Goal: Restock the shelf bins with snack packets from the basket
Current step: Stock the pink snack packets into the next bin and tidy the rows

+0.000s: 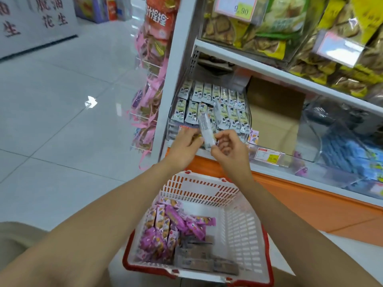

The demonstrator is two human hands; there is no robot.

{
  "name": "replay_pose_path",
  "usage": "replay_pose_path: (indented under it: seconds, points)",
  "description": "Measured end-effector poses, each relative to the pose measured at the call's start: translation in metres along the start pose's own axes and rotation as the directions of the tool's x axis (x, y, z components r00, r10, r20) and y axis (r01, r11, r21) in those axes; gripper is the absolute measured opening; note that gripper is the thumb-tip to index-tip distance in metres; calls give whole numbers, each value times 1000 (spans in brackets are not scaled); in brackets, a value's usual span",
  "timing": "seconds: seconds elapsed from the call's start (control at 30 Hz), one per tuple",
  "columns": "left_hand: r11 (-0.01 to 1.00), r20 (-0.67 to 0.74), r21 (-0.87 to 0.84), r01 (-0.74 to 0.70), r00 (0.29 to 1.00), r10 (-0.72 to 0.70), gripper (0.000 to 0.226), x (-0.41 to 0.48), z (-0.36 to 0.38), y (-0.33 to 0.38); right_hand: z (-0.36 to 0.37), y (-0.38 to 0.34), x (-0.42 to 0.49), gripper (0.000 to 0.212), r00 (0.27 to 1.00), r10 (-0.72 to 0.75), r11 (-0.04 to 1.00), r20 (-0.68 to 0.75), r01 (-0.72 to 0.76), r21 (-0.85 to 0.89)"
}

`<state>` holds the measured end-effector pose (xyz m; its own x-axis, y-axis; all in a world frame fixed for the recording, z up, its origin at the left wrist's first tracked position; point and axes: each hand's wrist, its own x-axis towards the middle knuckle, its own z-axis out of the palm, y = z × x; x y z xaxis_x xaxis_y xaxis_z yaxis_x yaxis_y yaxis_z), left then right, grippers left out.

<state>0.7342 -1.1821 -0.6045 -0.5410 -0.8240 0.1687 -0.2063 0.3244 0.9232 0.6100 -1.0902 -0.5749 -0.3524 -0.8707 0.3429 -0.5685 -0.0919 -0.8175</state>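
A slim white packet (205, 129) with grey print stands tilted before the shelf bin (173, 123), above the basket (238, 224). Right hand (231, 149) fingers pinch its lower end; left hand (183, 147) fingers touch its side, grip blurred.

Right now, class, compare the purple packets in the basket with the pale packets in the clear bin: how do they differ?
Colour: the purple packets are pink-purple; the pale packets are white and light green. Arrangement: the purple packets lie heaped loosely in the basket; the pale packets sit in tidy overlapping rows in the clear bin. Both are small, sealed, oblong packets.
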Motion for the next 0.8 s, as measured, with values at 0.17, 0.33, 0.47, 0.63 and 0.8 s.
replay_pose_path:
  seconds: [0.17, 0.33, 0.47, 0.63, 0.8]
  points:
    - [738, -74, 630, -242, 927, 367, 48, 18, -27, -13, -12, -15, 51, 18, 993, 40, 989, -108, -55, -138]
    - [595, 39, 786, -169, 974, 224, 73, 28, -32, -23, -4, -17, 90, 11, 994, 42, 914, -105, -81, -398]
    - [563, 29, 812, -154, 974, 224, 77, 29, -30, -32, 9, -12, 108, 13, 997, -7, 829, -83, -41, -558]
    - [570, 42, 806, -157, 977, 210, 79, 28, -29, -32, 16, 1, 117, 19, 996, 4, 761, -86, -59, -646]
    - [570, 64, 805, -167, 979, 195, 79, 25, -29, -30, 14, 3, 114, 23, 997, 9, 762, -76, -56, -645]
